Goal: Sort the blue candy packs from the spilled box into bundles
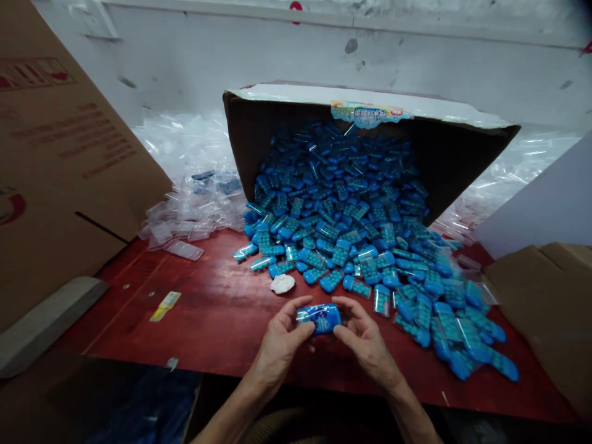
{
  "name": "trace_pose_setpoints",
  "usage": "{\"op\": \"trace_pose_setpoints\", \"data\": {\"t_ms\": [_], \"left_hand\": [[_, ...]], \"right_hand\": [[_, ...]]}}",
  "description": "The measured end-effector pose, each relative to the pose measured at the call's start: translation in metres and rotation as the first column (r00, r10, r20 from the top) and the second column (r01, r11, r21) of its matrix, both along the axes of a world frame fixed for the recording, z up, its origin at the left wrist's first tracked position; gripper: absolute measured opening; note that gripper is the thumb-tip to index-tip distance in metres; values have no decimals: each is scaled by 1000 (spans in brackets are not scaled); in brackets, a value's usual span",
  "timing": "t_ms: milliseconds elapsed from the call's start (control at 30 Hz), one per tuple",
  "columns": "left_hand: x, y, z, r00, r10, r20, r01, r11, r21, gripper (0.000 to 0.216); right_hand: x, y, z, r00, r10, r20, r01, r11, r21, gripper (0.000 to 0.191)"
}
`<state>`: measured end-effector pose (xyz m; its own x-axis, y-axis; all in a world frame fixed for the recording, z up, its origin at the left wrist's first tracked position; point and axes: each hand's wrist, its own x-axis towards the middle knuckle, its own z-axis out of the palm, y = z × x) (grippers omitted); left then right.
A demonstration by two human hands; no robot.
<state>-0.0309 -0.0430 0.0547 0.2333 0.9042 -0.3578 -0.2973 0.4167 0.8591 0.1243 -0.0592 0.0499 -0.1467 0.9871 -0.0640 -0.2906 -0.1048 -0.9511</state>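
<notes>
My left hand [281, 340] and my right hand [365, 338] both pinch one small blue plastic item in a clear bag [319, 317], held just above the near edge of the red table [213, 308]. The fingers of both hands are closed on its ends. Beyond the hands lies a big heap of several similar blue bagged items [351, 240], spilling out of a tipped cardboard box [457, 148] onto the table. A small white lump [282, 283] rests just ahead of my left hand.
A pile of empty clear bags [189, 185] lies at the back left, more at the back right [509, 172]. A large cardboard sheet [60, 154] leans at left, another carton [546, 296] at right. A yellow slip [165, 305] lies on the table.
</notes>
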Motion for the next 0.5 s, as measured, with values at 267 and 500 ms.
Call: {"op": "trace_pose_setpoints", "data": {"t_ms": [267,500], "left_hand": [[-4,1,1,993,-40,111,51,993,-103,41],[-27,1,-8,986,-79,-150,70,995,-66,35]], "right_hand": [[-5,0,-9,996,-86,-27,84,994,-71,46],[-25,-8,-18,998,18,68,-7,988,-152,46]]}}
